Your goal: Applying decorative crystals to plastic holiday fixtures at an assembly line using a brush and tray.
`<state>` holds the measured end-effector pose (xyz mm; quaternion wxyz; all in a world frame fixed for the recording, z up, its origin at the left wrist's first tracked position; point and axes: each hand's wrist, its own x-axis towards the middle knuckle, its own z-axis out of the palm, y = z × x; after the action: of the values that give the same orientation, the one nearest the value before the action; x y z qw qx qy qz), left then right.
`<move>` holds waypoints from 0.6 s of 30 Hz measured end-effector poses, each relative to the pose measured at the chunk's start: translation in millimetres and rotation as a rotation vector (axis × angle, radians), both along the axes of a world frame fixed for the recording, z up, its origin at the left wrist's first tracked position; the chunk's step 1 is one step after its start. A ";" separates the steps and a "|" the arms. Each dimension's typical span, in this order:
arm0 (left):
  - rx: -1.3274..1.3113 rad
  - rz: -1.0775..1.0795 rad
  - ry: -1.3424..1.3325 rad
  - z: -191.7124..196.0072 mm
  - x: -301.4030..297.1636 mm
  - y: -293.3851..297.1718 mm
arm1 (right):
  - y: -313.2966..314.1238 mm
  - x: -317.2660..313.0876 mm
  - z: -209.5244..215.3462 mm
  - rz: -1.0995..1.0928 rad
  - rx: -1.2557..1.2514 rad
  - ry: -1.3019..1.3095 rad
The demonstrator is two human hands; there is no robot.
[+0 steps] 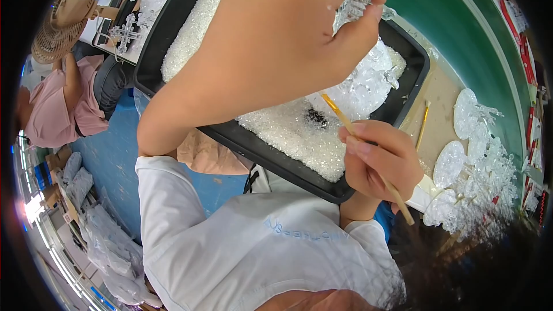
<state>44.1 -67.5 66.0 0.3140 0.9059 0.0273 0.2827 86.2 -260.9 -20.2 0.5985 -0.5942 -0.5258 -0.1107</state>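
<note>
My left hand (299, 40) reaches over a black tray (276, 164) and pinches a clear, faceted ornament (352, 8) between thumb and fingers. Below that hand a clear rounded piece (368, 86) shows over the tray; whether it joins the pinched part is hidden. My right hand (383, 158), at the tray's near right edge, is closed round a thin wooden-handled paintbrush (360, 138). Its yellow end points up and left toward the rounded piece; I cannot make out bristles. White glittering granules (294, 138) fill much of the tray, with a small dark patch among them.
Several clear ornaments with round bases (449, 164) lie on the right. Near them rests another thin yellow stick (423, 124). A green curved surface (461, 34) borders the far right. At left a person in pink (69, 101) sits by a table with a clear cross (124, 33).
</note>
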 end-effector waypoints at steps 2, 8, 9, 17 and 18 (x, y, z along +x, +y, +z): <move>-0.034 -0.015 -0.001 -4.6 1.2 0.6 | 0.4 0.6 -4.3 0.004 0.065 0.003; -0.070 -0.073 -0.036 -9.5 8.4 -1.7 | -1.7 2.9 1.7 -0.023 0.037 -0.012; -0.082 -0.057 -0.041 -8.9 9.2 -3.1 | -1.2 4.4 2.8 0.012 0.021 -0.011; -0.032 -0.155 -0.019 11.7 76.9 -0.6 | -25.9 6.0 -3.2 -0.173 0.343 0.068; -0.072 -0.176 0.120 26.4 95.0 -10.7 | -33.8 7.0 -0.3 -0.220 0.422 0.103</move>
<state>139.1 -78.2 92.4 0.3677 0.9083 -0.0236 0.1981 93.2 -294.7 -20.5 0.7197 -0.5148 -0.3918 -0.2522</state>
